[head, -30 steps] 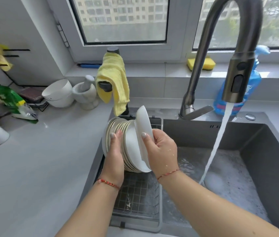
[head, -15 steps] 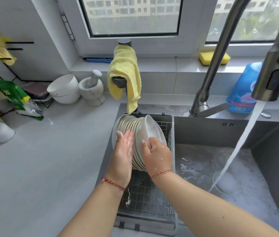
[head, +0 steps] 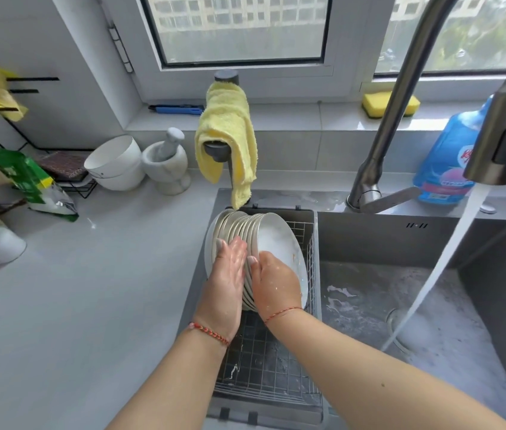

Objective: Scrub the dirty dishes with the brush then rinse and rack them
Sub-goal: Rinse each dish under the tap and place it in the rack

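A row of white plates (head: 239,240) stands on edge in the wire rack (head: 264,361), which sits in the left part of the grey sink (head: 431,293). The left hand (head: 226,283) lies flat, with straight fingers, against the left side of the row. The right hand (head: 273,283) holds the last plate (head: 279,246) of the row from its right side; its thumb is on the rim, but I cannot see the other fingers (they are behind the plate), so the grip is probably a pinch. This last plate leans on the others and has a small orange mark near its edge. Water runs from the faucet (head: 500,125) into the sink, well apart from the rack, and foam lies on the sink bottom. A yellow cloth (head: 230,138) hangs behind the rack. A blue bottle (head: 444,162) stands beside the faucet base.
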